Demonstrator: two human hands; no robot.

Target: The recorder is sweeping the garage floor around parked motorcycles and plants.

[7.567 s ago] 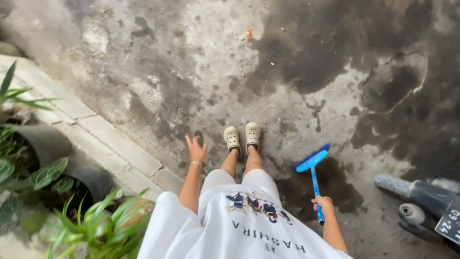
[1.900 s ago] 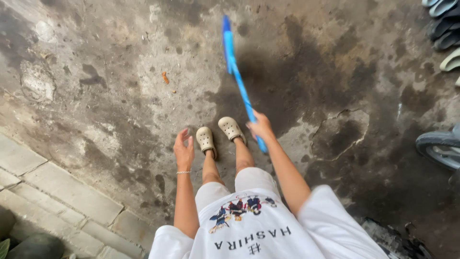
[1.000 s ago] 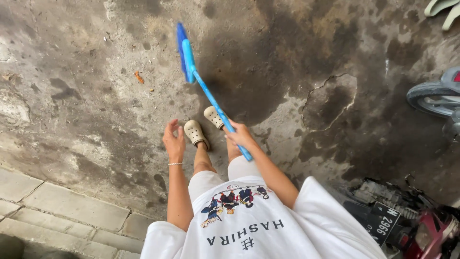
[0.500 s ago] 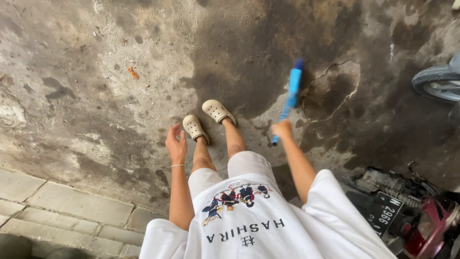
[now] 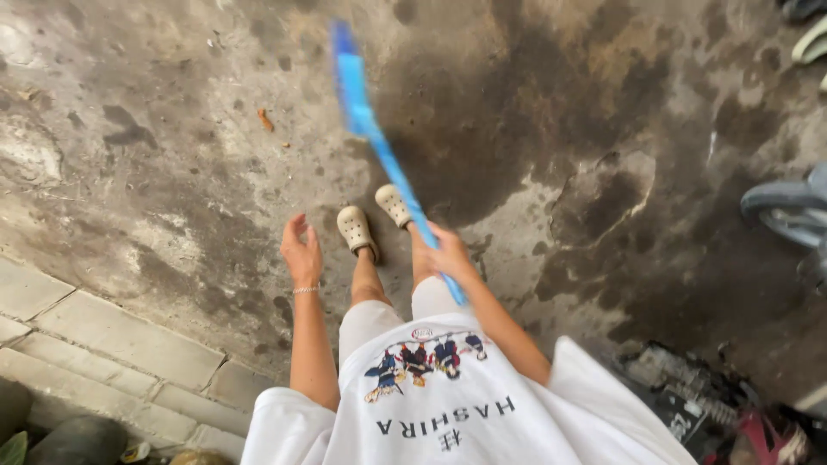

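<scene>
While one broom [image 5: 376, 142] fills the right hand [image 5: 448, 256], two clogs [image 5: 355, 231] stand below.

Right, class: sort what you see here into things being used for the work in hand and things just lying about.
In use:
- blue broom, gripped by the right hand
- stained concrete floor
- orange scrap on it

Lying about:
- sandals, top right
- wheel, right edge
- paving stones
- left hand, open, holding nothing
</scene>
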